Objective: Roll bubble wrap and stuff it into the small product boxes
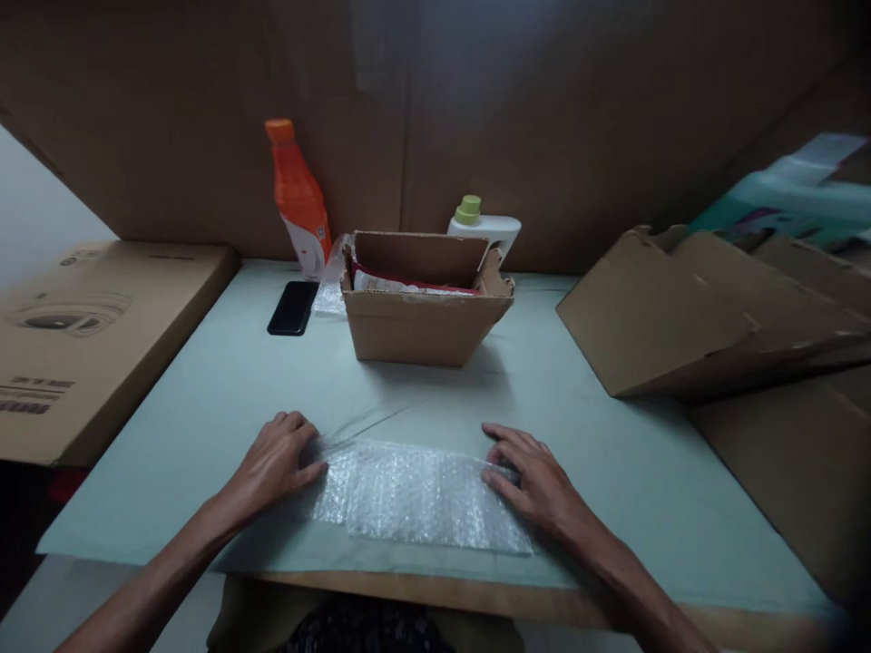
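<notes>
A flat, folded sheet of bubble wrap (pixel 428 494) lies near the table's front edge, between my two hands. My left hand (pixel 276 462) is at its left end, fingers curled and thumb on the plastic, closed on that edge. A thin, blurred strand or film edge rises beside those fingertips. At the other end, my right hand (pixel 534 481) rests on the wrap's upper right corner with its fingers apart and the index finger stretched out. Behind the wrap stands an open cardboard box (pixel 415 328) with a red and white item (pixel 408 285) partly showing inside.
A black phone (pixel 292 308) and an orange bottle (pixel 299 199) are at the back left. A white bottle with a green cap (pixel 468 210) stands behind the box. Cardboard boxes (pixel 680 317) with a teal bottle (pixel 789 195) crowd the right; a flat printed carton (pixel 102 336) lies left.
</notes>
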{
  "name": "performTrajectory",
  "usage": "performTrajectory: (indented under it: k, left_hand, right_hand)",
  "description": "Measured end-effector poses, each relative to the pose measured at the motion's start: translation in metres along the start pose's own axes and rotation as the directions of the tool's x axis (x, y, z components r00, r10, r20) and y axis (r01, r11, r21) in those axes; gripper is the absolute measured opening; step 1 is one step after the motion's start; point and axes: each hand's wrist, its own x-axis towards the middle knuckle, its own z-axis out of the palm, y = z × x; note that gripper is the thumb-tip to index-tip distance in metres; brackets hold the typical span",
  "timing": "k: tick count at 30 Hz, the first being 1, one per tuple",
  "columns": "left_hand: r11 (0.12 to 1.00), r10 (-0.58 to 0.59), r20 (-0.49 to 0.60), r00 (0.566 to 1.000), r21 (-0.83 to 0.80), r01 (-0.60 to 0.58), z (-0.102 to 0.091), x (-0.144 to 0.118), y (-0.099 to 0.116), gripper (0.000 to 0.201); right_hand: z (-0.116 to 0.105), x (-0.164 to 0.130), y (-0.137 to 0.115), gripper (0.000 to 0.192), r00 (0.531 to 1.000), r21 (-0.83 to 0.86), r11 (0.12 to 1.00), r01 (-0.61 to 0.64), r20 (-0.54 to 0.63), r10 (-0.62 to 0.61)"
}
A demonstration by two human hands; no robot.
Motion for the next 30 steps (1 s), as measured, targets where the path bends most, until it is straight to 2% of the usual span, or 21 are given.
performTrajectory:
  k: [2,6,10,13,15,17,18,20,21,22,24,25,28,30]
  left_hand:
    - [0.997,0.037,0.019,0.999,0.064,-0.038,-0.001,0.001,0.009,0.015]
    - [0.978,0.085,-0.013,0.996,0.194,-0.081,-0.013,0.005,0.025,0.014]
    - [0.94,0.241,-0.044,0.97,0.259,-0.222,-0.038,0.036,0.052,0.014]
    - [0.884,0.397,-0.06,0.916,0.294,-0.364,-0.056,0.08,0.086,0.017]
    - [0.845,0.483,-0.089,0.871,0.307,-0.438,-0.061,0.104,0.109,0.023]
    - [0.809,0.558,-0.149,0.817,0.316,-0.495,-0.059,0.112,0.124,0.033]
    - [0.797,0.588,-0.195,0.785,0.307,-0.52,-0.054,0.109,0.127,0.038]
    - [0.781,0.624,-0.285,0.728,0.224,-0.583,-0.038,0.085,0.121,0.044]
    - [0.774,0.626,-0.323,0.71,0.146,-0.616,-0.027,0.065,0.114,0.044]
    - [0.759,0.624,-0.326,0.71,0.039,-0.65,-0.016,0.042,0.104,0.044]
    - [0.721,0.611,-0.29,0.737,-0.18,-0.669,0.006,-0.009,0.083,0.057]
    - [0.727,0.586,-0.268,0.765,-0.243,-0.642,0.017,-0.034,0.075,0.065]
    - [0.78,0.498,-0.29,0.817,-0.261,-0.568,0.048,-0.094,0.064,0.078]
    - [0.797,0.473,-0.352,0.808,-0.218,-0.563,0.068,-0.114,0.069,0.078]
  right_hand:
    - [0.001,-0.01,-0.013,0.013,0.999,0.089,0.995,-0.041,-0.004,0.041]
    - [0.001,-0.041,-0.026,0.02,0.985,0.2,0.965,-0.17,0.02,0.17]
    - [0.014,-0.08,-0.031,0.049,0.971,0.314,0.922,-0.226,-0.002,0.239]
    - [0.035,-0.108,-0.041,0.063,0.952,0.467,0.839,-0.279,0.018,0.306]
    - [0.052,-0.122,-0.049,0.067,0.925,0.603,0.727,-0.328,0.049,0.376]
    - [0.067,-0.13,-0.057,0.069,0.909,0.718,0.601,-0.351,0.106,0.403]
    - [0.073,-0.133,-0.06,0.07,0.91,0.756,0.553,-0.35,0.133,0.393]
    - [0.08,-0.136,-0.065,0.065,0.912,0.794,0.49,-0.36,0.189,0.364]
    - [0.082,-0.137,-0.067,0.06,0.908,0.798,0.468,-0.38,0.226,0.353]
    - [0.083,-0.138,-0.069,0.055,0.9,0.797,0.445,-0.408,0.269,0.344]
    - [0.081,-0.14,-0.074,0.047,0.872,0.803,0.37,-0.466,0.348,0.343]
    - [0.08,-0.14,-0.078,0.046,0.861,0.818,0.318,-0.48,0.37,0.35]
    - [0.074,-0.138,-0.09,0.043,0.83,0.869,0.13,-0.477,0.397,0.393]
    - [0.072,-0.135,-0.098,0.041,0.816,0.881,0.015,-0.472,0.43,0.386]
